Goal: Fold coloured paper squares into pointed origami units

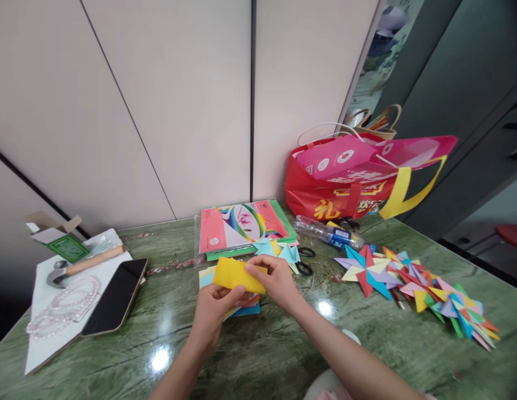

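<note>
A folded piece of yellow paper (233, 273) is held up between both hands, a little above the green table. My left hand (217, 305) pinches its lower edge between thumb and fingers. My right hand (277, 280) grips its right end, thumb in front. Beneath and partly hidden by the hands lies a stack of coloured paper sheets (248, 310). Just behind it are folded light-blue paper pieces (289, 253) and scissors (305, 269), of which mainly the black handles show.
At right lie several colourful folded paper stars (367, 270), with a plastic bottle (325, 230) and red bag (321, 191) behind. A paper pack (210, 230) rests near the wall. At left are a phone (117, 297), a hammer (92, 262), beads (66, 305) and a small box (69, 248).
</note>
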Demonstrator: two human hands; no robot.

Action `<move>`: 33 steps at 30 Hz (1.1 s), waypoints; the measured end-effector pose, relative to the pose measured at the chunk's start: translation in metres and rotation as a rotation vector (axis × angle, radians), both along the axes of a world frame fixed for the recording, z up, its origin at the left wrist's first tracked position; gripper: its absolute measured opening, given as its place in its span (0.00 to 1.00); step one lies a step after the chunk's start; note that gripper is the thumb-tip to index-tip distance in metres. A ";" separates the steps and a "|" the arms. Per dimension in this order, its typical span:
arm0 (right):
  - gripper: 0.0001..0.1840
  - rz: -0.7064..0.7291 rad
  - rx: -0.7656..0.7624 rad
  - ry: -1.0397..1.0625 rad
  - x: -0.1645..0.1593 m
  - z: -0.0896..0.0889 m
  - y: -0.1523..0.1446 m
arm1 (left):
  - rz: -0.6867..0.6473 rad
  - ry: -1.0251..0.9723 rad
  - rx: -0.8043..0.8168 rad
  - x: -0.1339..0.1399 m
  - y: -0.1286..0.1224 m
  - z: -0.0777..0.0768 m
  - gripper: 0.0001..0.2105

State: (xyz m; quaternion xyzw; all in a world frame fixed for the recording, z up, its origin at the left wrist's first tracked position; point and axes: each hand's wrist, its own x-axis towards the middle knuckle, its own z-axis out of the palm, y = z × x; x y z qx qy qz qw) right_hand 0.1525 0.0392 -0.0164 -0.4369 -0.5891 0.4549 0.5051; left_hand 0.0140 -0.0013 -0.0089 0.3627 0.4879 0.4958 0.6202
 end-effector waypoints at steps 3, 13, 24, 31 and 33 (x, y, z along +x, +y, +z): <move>0.09 0.004 -0.001 0.020 -0.002 0.000 -0.001 | -0.028 0.028 -0.001 0.001 -0.001 0.000 0.14; 0.09 0.012 0.005 0.021 -0.002 0.002 -0.001 | -0.001 0.122 0.030 -0.005 0.003 -0.005 0.14; 0.09 0.028 0.028 -0.067 0.003 0.003 0.003 | -0.013 0.146 0.038 -0.023 0.010 0.006 0.16; 0.08 0.057 0.009 -0.050 0.003 0.001 0.004 | -0.037 0.128 0.035 -0.023 0.010 0.008 0.17; 0.08 0.085 0.007 -0.071 0.004 0.001 0.005 | -0.059 0.142 0.058 -0.025 0.011 0.010 0.22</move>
